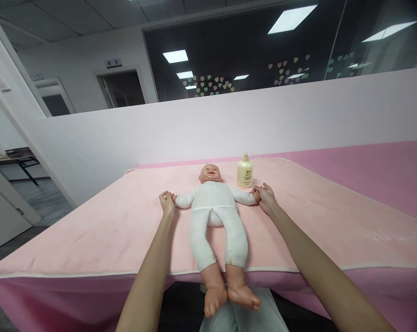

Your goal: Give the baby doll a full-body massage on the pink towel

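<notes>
A baby doll with a white cloth body lies on its back, arms spread wide and feet over the table's near edge. My left hand is closed round the doll's hand on the left side of the picture. On the other side, my right hand grips the doll's other hand, with some fingers raised. Just behind that arm a pale yellow bottle stands upright, touched by neither hand. Both doll hands are partly hidden by my fingers.
A pink towel covers much of the table, over a darker pink cloth. Behind the table rises a white wall with dark glass above. My legs are below the near edge.
</notes>
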Demonstrator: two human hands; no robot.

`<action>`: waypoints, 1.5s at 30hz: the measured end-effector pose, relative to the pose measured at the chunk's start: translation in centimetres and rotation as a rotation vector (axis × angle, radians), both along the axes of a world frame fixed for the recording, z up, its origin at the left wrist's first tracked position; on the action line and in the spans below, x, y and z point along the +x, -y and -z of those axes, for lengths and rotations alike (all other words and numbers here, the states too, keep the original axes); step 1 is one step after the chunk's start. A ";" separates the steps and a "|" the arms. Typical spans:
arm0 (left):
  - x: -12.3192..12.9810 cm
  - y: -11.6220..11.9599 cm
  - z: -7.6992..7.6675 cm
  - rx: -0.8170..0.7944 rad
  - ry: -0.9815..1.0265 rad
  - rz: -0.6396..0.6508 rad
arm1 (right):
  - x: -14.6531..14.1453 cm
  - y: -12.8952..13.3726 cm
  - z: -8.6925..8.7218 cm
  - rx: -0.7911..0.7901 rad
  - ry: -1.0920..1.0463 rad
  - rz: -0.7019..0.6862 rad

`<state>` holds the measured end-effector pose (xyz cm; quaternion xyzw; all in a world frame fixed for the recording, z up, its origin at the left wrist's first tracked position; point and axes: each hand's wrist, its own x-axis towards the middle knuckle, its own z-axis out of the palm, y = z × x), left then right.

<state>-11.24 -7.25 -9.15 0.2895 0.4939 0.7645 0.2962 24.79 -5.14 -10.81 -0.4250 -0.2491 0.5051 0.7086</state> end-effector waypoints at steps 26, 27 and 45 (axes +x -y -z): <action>-0.1 -0.3 0.7 0.015 -0.192 -0.031 | -0.4 0.9 -0.6 0.087 0.124 0.002; -0.1 -0.3 0.7 0.010 -0.207 -0.030 | -0.5 1.0 -0.7 0.088 0.140 0.003; 0.3 0.6 -0.1 -0.011 -0.361 -0.052 | -0.2 0.5 -0.5 0.080 0.113 -0.068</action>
